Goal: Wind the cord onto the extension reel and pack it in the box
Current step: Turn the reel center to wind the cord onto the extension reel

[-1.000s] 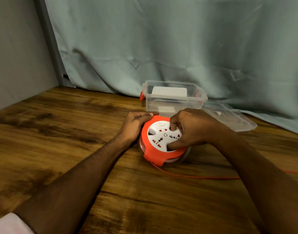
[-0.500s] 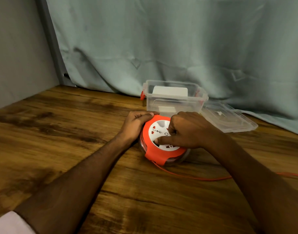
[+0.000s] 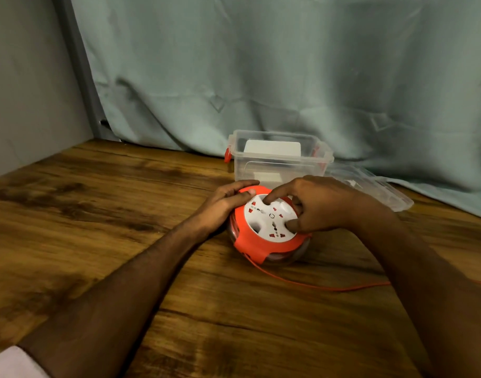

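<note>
Fingers (image 3: pixel 266 199) press reel's (image 3: pixel 264 242) white face.

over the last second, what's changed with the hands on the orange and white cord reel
The right hand has turned on the white socket face of the orange and white cord reel, its fingers now spread. The left hand still holds the rim; the thin orange cord still trails right.
</note>
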### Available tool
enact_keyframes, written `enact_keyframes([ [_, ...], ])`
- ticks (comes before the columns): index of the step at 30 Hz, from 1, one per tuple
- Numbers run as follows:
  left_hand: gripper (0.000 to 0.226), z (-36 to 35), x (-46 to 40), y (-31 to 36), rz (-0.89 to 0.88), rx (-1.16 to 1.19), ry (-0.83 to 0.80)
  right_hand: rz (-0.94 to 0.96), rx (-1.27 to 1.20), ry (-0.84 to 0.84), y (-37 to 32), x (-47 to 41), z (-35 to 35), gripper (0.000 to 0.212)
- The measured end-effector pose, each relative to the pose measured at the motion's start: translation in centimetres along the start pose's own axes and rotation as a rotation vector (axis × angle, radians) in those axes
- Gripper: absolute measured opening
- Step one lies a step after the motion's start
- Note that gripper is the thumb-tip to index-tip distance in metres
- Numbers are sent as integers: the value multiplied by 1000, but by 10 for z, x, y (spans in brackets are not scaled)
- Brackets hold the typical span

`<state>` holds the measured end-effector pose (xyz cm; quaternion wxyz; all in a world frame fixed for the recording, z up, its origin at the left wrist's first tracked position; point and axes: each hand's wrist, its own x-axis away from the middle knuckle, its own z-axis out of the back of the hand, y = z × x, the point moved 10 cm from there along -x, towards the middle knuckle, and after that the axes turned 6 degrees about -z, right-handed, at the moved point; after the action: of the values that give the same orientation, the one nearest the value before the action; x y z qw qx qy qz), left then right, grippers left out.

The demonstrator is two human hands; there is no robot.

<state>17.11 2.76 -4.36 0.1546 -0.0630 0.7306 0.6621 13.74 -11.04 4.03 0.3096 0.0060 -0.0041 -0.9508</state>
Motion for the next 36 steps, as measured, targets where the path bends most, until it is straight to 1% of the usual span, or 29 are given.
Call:
enact_keyframes([
  [7,24,4,-1,3,-39,-30,49,-50,63,98,5,1,4,67],
  [10,24,4,-1,5,-51,-12,54,-76,65,110,4,4,6,67],
  [14,37,2,0,8,-57,1,55,-77,73,114,1,5,8,67],
  [17,30,2,0,9,-69,0,48,-69,91,124,1,3,7,64],
  [19,26,5,0,10,-75,10,67,-41,103,163,-2,0,4,55],
  [20,26,6,0,9,-80,13,77,-30,105,175,-3,-1,2,54],
  [23,24,7,0,10,-78,3,94,-20,111,149,-9,-4,-7,63],
  [29,35,9,-1,8,-63,0,103,-79,45,129,-9,-7,-9,65],
  [31,31,9,-1,8,-50,14,103,-83,20,139,-6,-9,-8,64],
  [32,29,9,0,7,-44,18,103,-86,5,132,-4,-9,-7,61],
  [33,29,8,0,7,-39,29,101,-80,-21,122,-3,-8,-5,53],
  [34,35,9,0,7,-37,29,98,-66,-50,113,-3,-6,0,39],
  [35,42,9,-1,6,-33,28,93,-48,-73,97,-4,-4,4,20],
  [36,47,8,-1,6,-31,25,85,-24,-84,84,-5,-2,8,18],
])
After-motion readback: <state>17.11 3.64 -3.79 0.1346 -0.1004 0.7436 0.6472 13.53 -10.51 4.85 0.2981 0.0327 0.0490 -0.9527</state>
